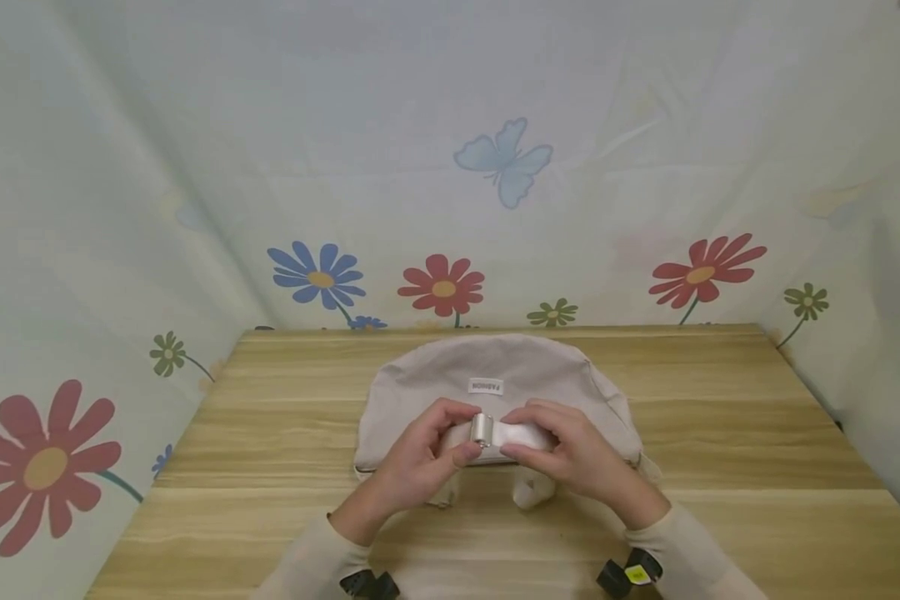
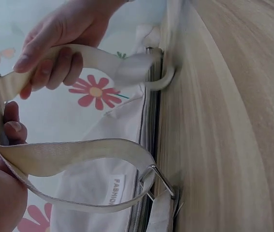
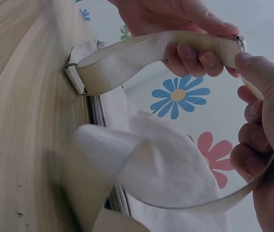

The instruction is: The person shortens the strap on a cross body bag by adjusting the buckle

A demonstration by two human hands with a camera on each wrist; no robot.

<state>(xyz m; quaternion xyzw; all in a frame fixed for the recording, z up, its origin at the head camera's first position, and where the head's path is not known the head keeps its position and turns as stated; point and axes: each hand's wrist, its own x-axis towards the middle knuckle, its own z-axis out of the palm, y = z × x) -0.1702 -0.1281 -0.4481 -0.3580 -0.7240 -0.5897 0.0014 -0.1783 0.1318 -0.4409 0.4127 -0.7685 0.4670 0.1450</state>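
An off-white fabric bag (image 1: 510, 358) with a small FASHION label (image 1: 486, 387) lies on the wooden table. Above its near edge, my left hand (image 1: 423, 458) pinches its webbing strap at a silvery slide buckle (image 1: 482, 429). Just right of the buckle, my right hand (image 1: 573, 442) grips the same strap (image 1: 523, 437) between thumb and fingers. In the left wrist view one strap loop (image 2: 69, 154) runs down to a metal ring (image 2: 162, 181) at the bag. The right wrist view shows the strap (image 3: 127, 60) stretched up to both hands, with another loop hanging lower.
The wooden table (image 1: 270, 417) extends on both sides of the bag. Behind and beside it hangs pale cloth (image 1: 390, 183) printed with flowers and a butterfly. Black wrist devices (image 1: 630, 573) sit by both sleeves.
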